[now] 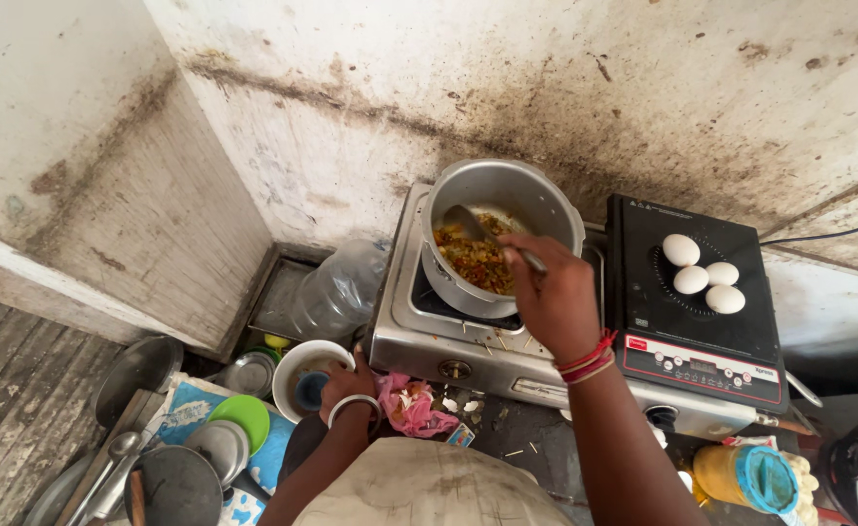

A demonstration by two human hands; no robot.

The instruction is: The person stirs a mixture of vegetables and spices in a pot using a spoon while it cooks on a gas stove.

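Steel spoon (487, 237) being gripped by right hand (552, 297), bowl dipping ahead of fist into chopped food in round aluminium pot (503, 195) on gas stove (429, 336). Left hand (348, 383) closing around rim of white round bowl (307, 365).

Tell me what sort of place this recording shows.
Most likely a small, makeshift home kitchen: a steel gas stove bears a round metal pot of chopped food, three white eggs lie on a black induction cooktop, beneath a stained white wall.

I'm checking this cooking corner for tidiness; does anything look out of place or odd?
Three peeled eggs lie bare on the black induction cooktop, not in a dish. Food scraps litter the counter beside a crumpled pink bag.
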